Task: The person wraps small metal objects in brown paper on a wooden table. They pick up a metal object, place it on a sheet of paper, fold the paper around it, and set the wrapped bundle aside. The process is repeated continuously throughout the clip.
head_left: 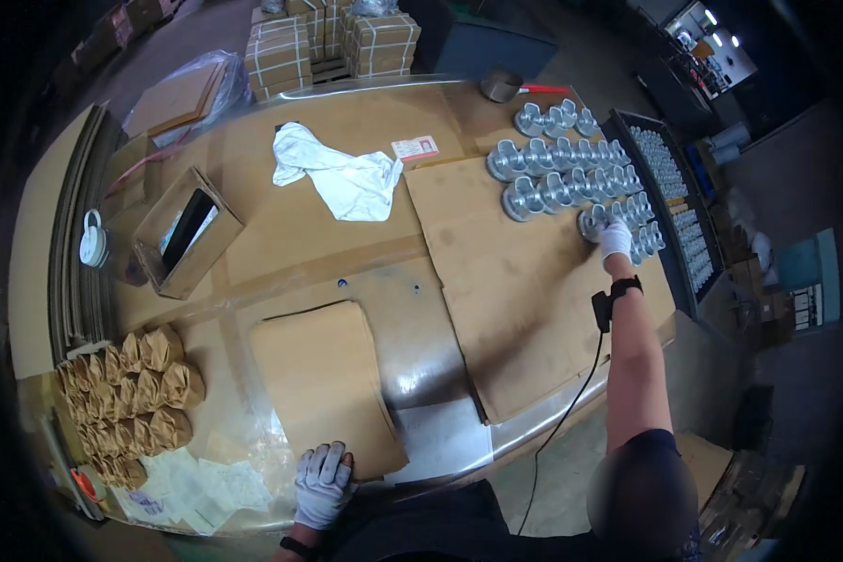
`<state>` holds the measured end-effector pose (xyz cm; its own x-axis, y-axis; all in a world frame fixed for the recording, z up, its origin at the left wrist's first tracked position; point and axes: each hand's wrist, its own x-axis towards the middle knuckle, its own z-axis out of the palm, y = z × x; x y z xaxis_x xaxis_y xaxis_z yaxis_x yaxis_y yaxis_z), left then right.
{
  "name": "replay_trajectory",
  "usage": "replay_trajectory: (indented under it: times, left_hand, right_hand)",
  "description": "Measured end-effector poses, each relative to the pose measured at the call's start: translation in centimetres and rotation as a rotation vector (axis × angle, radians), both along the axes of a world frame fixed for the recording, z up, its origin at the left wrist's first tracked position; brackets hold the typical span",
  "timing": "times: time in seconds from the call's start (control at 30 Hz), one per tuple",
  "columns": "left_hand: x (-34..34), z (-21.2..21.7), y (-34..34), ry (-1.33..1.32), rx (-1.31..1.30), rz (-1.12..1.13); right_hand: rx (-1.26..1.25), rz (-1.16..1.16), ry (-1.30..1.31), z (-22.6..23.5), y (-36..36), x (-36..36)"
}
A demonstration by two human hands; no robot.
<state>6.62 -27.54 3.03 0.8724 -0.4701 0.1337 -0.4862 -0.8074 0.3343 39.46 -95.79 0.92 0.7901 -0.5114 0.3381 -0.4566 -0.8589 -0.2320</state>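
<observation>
My right hand [614, 240], in a white glove, reaches far out to the right with its fingers closed on a silver metal part [590, 223] at the near end of a row. The fingertips are partly hidden against the shiny metal. More silver cup-like metal parts [523, 199] stand in rows just beyond it. My left hand [323, 485], gloved too, lies with fingers stretched over the near edge of a stack of brown paper sheets [323, 375].
Several brown paper-wrapped bundles [164, 384] stand at the left, beside loose papers [201, 492]. A cardboard box [217, 239], a white cloth [347, 178] and a red-handled pot [502, 86] occupy the table. Beyond its right edge is a dark rack [670, 220] of metal parts.
</observation>
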Motion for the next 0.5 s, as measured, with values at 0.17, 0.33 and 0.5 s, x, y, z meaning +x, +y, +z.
replay_trajectory:
  times: [0.17, 0.33, 0.5]
  left_hand:
    - [0.7, 0.8, -0.5, 0.007, 0.029, -0.001]
    - [0.9, 1.3, -1.0, -0.019, 0.044, 0.001]
    - [1.0, 1.9, -1.6, -0.041, 0.023, 0.025]
  right_hand:
    - [0.042, 0.009, 0.224, -0.3, -3.1, 2.5]
    - [0.191, -0.024, 0.127, 2.3, -0.4, 0.9]
    - [0.135, 0.075, 0.096, 6.3, 9.0, -3.4]
